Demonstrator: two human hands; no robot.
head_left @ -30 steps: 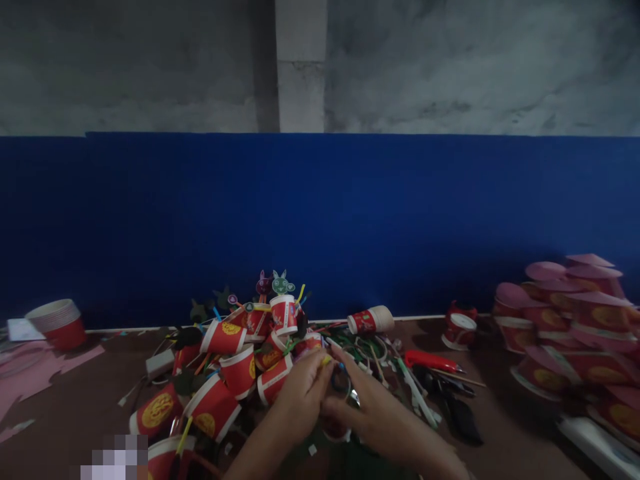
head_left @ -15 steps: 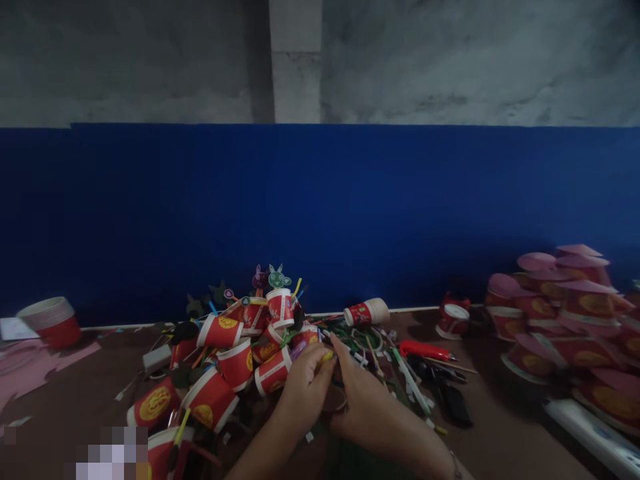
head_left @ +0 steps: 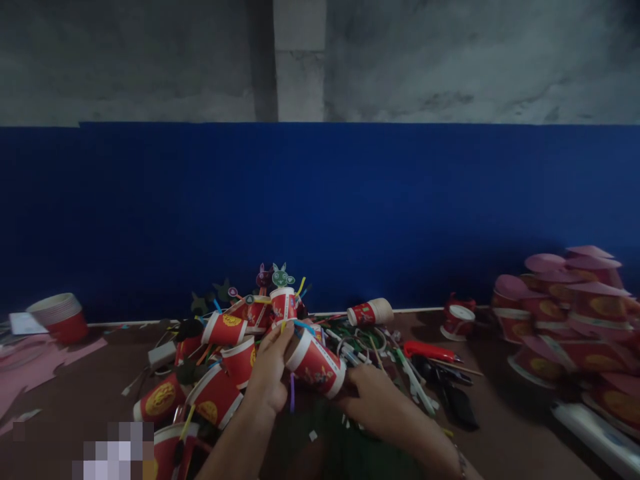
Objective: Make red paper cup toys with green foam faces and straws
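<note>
A red paper cup with white rims lies tilted on its side between my hands, with a blue strip and a purple strip sticking out near its left end. My left hand is closed on the cup's left rim, a bit of yellow showing at the fingertips. My right hand is at the cup's other end, its fingers partly hidden by the cup and bent against its base. Left of my hands is a heap of red cups with gold prints, coloured strips and animal cutouts.
Stacked cups and pink paper lie at the left. A red cutter, black scissors and white sticks lie right of my hands. Pink-topped cups pile up at the far right. A blue panel stands behind.
A red cup with blue and purple strips is now up between my hands. My hands have moved apart, the left one leftward, the right one rightward. The view has shifted slightly.
</note>
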